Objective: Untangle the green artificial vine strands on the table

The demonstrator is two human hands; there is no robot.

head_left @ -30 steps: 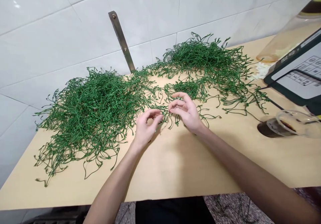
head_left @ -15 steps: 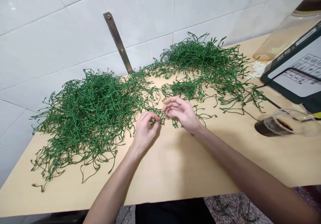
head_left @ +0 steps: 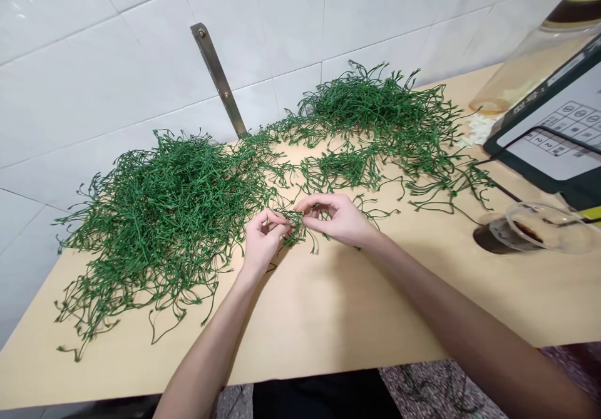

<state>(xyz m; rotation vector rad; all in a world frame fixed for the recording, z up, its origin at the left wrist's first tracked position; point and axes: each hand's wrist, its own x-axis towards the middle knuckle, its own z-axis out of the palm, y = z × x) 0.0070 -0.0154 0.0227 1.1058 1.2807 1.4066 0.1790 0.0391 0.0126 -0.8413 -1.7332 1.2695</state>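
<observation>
Thin green plastic-looking stems with small branched tips lie between my two hands near the middle of the table. My left hand is closed, thumb and fingertips pinching some of these stems. Close by on the right, my right hand has its fingers curled and its thumb against the same small bunch. A large tangled pile of the green stems spreads out to the left of my hands. The fingertips partly hide how many stems each hand grips.
Another green heap lies by the tiled wall. A metal bracket stands against it. To the right are a tipped-looking plastic cup with dark liquid, a dark-framed device with a cable, and a clear jar.
My right hand has come down and left, closing on the stems beside my left hand. My left hand has shifted slightly left. Some stems now hang between both hands.
</observation>
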